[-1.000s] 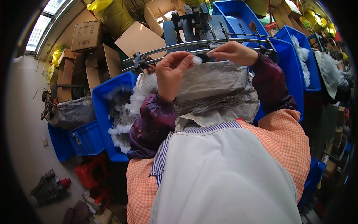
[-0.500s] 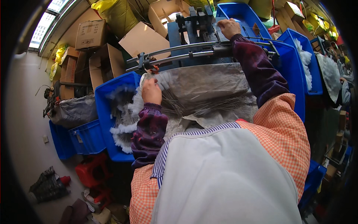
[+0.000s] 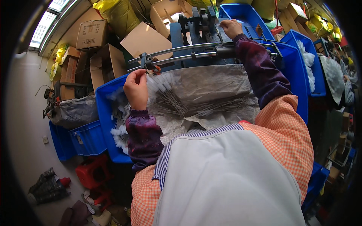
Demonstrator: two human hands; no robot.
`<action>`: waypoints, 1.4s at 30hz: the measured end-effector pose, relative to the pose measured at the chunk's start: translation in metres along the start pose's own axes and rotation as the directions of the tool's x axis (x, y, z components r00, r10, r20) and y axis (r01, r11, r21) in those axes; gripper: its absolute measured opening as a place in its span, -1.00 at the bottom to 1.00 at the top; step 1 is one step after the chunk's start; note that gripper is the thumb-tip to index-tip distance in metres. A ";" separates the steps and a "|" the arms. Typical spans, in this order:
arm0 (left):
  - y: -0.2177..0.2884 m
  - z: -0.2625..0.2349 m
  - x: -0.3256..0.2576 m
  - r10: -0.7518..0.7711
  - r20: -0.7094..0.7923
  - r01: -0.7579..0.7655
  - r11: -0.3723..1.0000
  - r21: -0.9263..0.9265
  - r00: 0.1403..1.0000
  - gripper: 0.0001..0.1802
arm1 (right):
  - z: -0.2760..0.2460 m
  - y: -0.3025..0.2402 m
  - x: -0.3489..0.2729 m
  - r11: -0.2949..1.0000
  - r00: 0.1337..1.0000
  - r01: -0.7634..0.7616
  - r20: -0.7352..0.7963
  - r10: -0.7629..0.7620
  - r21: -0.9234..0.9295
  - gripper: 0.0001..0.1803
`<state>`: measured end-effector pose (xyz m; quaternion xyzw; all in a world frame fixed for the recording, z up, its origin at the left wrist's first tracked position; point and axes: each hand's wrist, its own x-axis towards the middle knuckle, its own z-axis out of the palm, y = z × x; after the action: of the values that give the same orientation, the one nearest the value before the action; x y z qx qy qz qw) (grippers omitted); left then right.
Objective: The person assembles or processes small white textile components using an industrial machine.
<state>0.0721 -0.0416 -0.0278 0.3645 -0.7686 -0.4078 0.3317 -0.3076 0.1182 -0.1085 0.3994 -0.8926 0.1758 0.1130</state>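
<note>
My left hand (image 3: 136, 90) is raised at the left end of two steel rails (image 3: 177, 52), beside a dark clamp (image 3: 143, 62). Its thumb and fingertips are pinched together; anything between them is too small to make out. My right hand (image 3: 231, 29) rests farther off, closed at the right side of a blue metal machine (image 3: 175, 35), and its fingertips hide what they grip. Thin wire brushes with white tufts (image 3: 160, 83) lie fanned out in front of me, their wire stems (image 3: 169, 101) pointing inward on a grey plastic sheet (image 3: 211, 83).
A blue bin (image 3: 103, 109) at my left holds more white-tufted brushes. Blue bins (image 3: 292, 67) also stand to the right. Cardboard boxes (image 3: 92, 34) and a yellow sack (image 3: 118, 17) crowd the far left. Red stools (image 3: 92, 173) stand low on the left.
My left hand has moved up and left from the white tufts to the rail's end, turning as it went. My right hand stays almost where it was.
</note>
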 end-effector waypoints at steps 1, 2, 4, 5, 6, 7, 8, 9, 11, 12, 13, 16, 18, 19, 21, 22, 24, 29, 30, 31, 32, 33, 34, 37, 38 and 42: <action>0.006 -0.001 0.000 0.001 0.001 -0.001 1.000 -0.001 1.000 -0.93 | 0.001 0.002 0.000 1.000 1.000 -0.001 0.009 0.000 0.017 -0.79; 0.011 -0.004 -0.001 0.030 -0.018 -0.030 1.000 0.009 0.999 -0.93 | 0.000 -0.001 0.000 1.000 1.000 0.002 0.010 -0.002 0.019 -0.79; 0.018 -0.006 -0.003 0.059 -0.039 -0.058 0.998 0.020 0.998 -0.93 | -0.002 -0.007 0.001 0.999 0.999 -0.014 0.032 0.015 -0.045 -0.79; 0.021 -0.006 -0.003 0.074 -0.038 -0.074 0.997 0.018 0.996 -0.94 | -0.001 -0.004 0.002 0.999 0.999 -0.014 0.030 0.015 -0.045 -0.79; 0.022 -0.005 -0.003 0.090 -0.038 -0.090 0.996 0.017 0.995 -0.94 | 0.001 -0.001 0.002 1.000 0.999 -0.022 0.045 0.022 -0.015 -0.79; 0.023 -0.005 -0.003 0.092 -0.038 -0.091 0.996 0.015 0.995 -0.94 | 0.002 0.002 0.002 0.999 0.998 -0.030 0.061 0.029 0.014 -0.79; 0.023 -0.004 -0.004 0.081 -0.022 -0.080 0.997 0.015 0.996 -0.94 | 0.001 0.000 0.002 0.999 0.998 -0.030 0.062 0.029 0.016 -0.79; 0.022 -0.004 -0.005 0.070 -0.006 -0.069 0.997 0.015 0.998 -0.94 | 0.000 -0.001 0.001 1.000 0.999 -0.019 0.044 0.018 0.007 -0.78; 0.023 -0.001 -0.007 0.065 0.002 -0.065 0.997 0.030 0.998 -0.94 | 0.000 -0.004 0.001 1.000 1.000 -0.009 0.025 0.009 -0.004 -0.78; 0.023 0.000 -0.008 0.061 0.009 -0.061 0.997 0.044 0.998 -0.94 | 0.000 -0.005 0.002 1.000 0.999 -0.028 0.044 0.029 -0.007 -0.77; 0.022 0.002 -0.009 0.061 0.010 -0.062 0.997 0.043 0.998 -0.94 | 0.000 -0.006 0.002 0.999 0.997 -0.048 0.062 0.048 -0.011 -0.76; 0.020 0.003 -0.009 0.068 0.026 -0.069 0.997 0.040 0.997 -0.94 | -0.013 -0.014 0.000 0.985 0.975 -0.156 0.151 0.166 -0.078 -0.73; 0.021 0.003 -0.008 0.080 0.025 -0.081 0.996 0.040 0.996 -0.94 | -0.017 -0.008 -0.006 0.982 0.979 -0.166 0.102 0.175 -0.095 -0.71; 0.022 0.001 -0.008 0.079 0.027 -0.080 0.996 0.039 0.997 -0.94 | -0.019 -0.006 -0.009 0.978 0.982 -0.176 0.053 0.182 -0.110 -0.69; 0.024 -0.001 -0.007 0.091 0.018 -0.092 0.995 0.030 0.996 -0.94 | -0.025 -0.008 -0.016 0.958 0.975 -0.191 0.068 0.210 -0.215 -0.65; 0.027 -0.003 -0.007 0.089 0.019 -0.090 0.996 0.029 0.996 -0.94 | -0.025 -0.008 -0.019 0.963 0.978 -0.176 0.072 0.194 -0.206 -0.64; 0.037 -0.006 -0.006 0.060 0.012 -0.061 0.998 0.015 0.998 -0.94 | -0.021 -0.008 -0.020 0.968 0.969 -0.208 0.108 0.224 -0.137 -0.62; 0.053 -0.012 -0.009 0.117 0.003 -0.117 0.993 -0.023 0.993 -0.92 | -0.010 -0.018 -0.018 0.972 0.966 -0.220 0.122 0.228 -0.080 -0.62; 0.055 -0.013 -0.010 0.121 -0.004 -0.121 0.991 -0.051 0.993 -0.94 | -0.006 -0.022 -0.017 0.979 0.972 -0.192 0.129 0.199 -0.063 -0.63; 0.057 -0.012 -0.010 0.121 -0.005 -0.121 0.991 -0.050 0.993 -0.94 | -0.003 -0.027 -0.016 0.985 0.976 -0.164 0.135 0.169 -0.046 -0.63; 0.058 -0.013 -0.011 0.133 -0.004 -0.133 0.991 -0.032 0.991 -0.94 | -0.002 -0.036 -0.015 0.986 0.975 -0.165 0.148 0.166 -0.019 -0.65; 0.059 -0.014 -0.012 0.144 -0.003 -0.144 0.989 -0.014 0.990 -0.94 | 0.000 -0.044 -0.015 0.987 0.976 -0.162 0.148 0.162 -0.016 -0.65; 0.061 -0.014 -0.013 0.144 -0.007 -0.144 0.989 -0.011 0.990 -0.94 | 0.003 -0.050 -0.015 0.989 0.981 -0.143 0.129 0.146 -0.035 -0.66; 0.064 -0.013 -0.014 0.257 -0.001 -0.254 0.958 0.129 0.966 -0.94 | 0.004 -0.064 -0.016 0.989 0.984 -0.140 0.103 0.144 -0.044 -0.68; 0.063 -0.013 -0.014 0.260 -0.003 -0.258 0.958 0.122 0.966 -0.94 | 0.004 -0.066 -0.015 0.989 0.984 -0.138 0.103 0.144 -0.056 -0.68; 0.058 -0.013 -0.011 0.165 -0.029 -0.165 0.986 -0.010 0.986 -0.92 | 0.005 -0.068 -0.015 0.990 0.989 -0.121 0.075 0.126 -0.067 -0.68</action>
<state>0.0718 -0.0145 0.0257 0.3035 -0.7888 -0.3785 0.3774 -0.2469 0.0844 -0.1036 0.3462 -0.9245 0.1385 0.0787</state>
